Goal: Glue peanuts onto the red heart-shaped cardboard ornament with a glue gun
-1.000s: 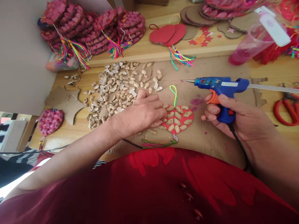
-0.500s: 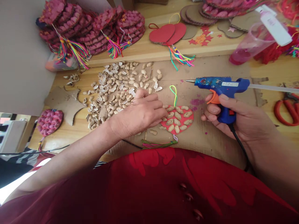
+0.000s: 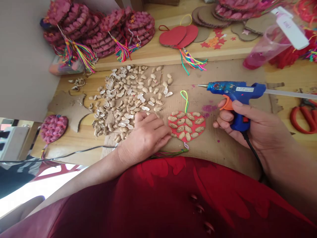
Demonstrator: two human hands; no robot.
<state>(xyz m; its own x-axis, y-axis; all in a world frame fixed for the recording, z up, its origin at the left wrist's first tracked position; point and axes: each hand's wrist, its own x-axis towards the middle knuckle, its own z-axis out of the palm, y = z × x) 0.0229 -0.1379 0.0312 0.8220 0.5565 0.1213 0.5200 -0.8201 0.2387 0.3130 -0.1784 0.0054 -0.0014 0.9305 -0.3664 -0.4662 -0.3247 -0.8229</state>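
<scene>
My right hand (image 3: 247,122) holds a blue hot glue gun (image 3: 230,89) with an orange trigger, its metal nozzle pointing left above the cardboard. A red heart-shaped piece (image 3: 200,121) lies to the left of it, with peanut shells (image 3: 188,122) set on its face in slanting rows. A yellow-green cord loop (image 3: 185,99) extends from its top, and a tassel (image 3: 170,153) from its bottom. At the heart's lower left edge rests my left hand (image 3: 148,135), fingers curled together; whatever they grip is hidden beneath them.
Loose peanut shells (image 3: 128,86) are spread across the cardboard mat (image 3: 210,72). Behind are stacked pink decorated pieces (image 3: 109,33), red hearts (image 3: 178,35) and a tilted pink cup (image 3: 262,49). Red-handled pliers (image 3: 304,117) lie right; a black cable (image 3: 81,150) runs left.
My left hand has moved down and slightly left, from the heart's left side to its lower left edge, uncovering shells there. The glue gun has hardly moved.
</scene>
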